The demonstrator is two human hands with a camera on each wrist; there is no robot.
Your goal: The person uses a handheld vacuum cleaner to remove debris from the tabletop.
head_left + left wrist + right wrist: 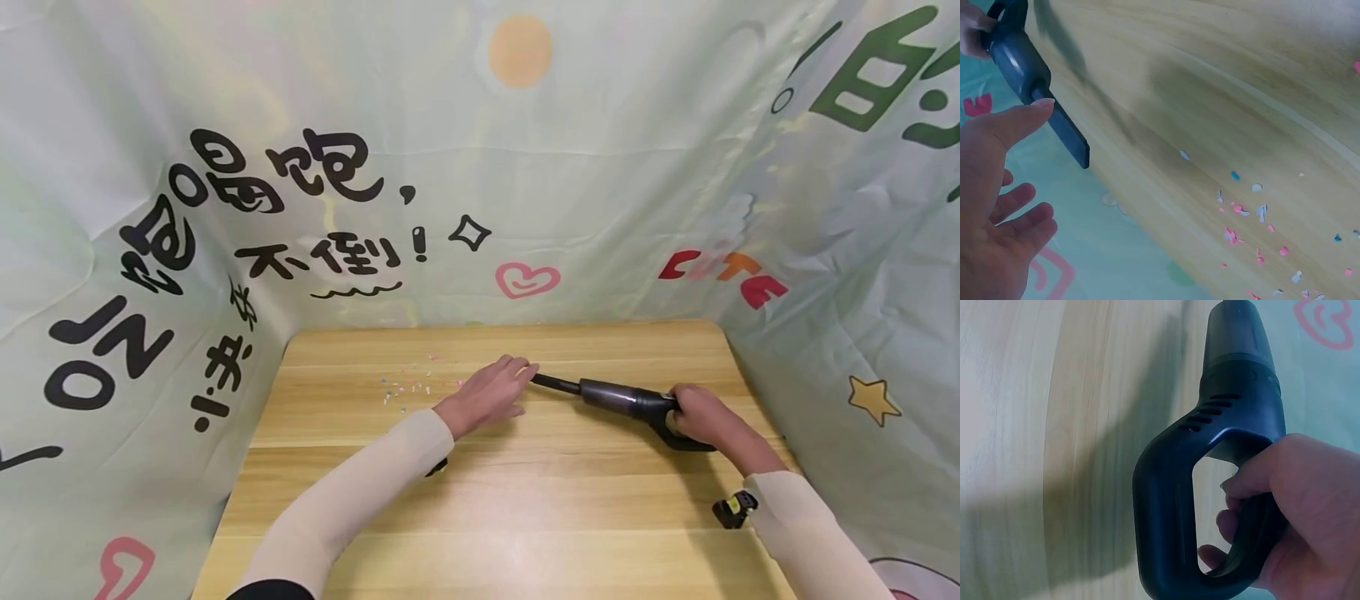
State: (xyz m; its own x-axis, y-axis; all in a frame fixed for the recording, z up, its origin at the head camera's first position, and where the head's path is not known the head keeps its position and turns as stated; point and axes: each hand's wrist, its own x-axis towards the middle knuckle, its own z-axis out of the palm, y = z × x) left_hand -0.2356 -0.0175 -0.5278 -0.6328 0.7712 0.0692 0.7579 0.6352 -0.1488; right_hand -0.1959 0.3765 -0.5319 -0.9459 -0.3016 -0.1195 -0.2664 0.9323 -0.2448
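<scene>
A black handheld vacuum cleaner (pixel 618 398) with a slim flat nozzle (pixel 1070 135) is held above the wooden table. My right hand (pixel 701 414) grips its looped handle (pixel 1169 506), with the fingers wrapped through the opening. Close to the nozzle's end is my left hand (pixel 491 392), its thumb stretched out and its fingers loosely bent with nothing between them. In the left wrist view the thumb (pixel 1022 122) overlaps the nozzle. Small pink, white and blue paper scraps (pixel 408 387) lie scattered on the table, left of the left hand.
The wooden tabletop (pixel 510 517) has pale printed cloth (pixel 600 200) hanging around its back and sides. Each wrist wears a small black camera, the right one (pixel 735 508) showing below the forearm. The vacuum's shadow falls across the wood.
</scene>
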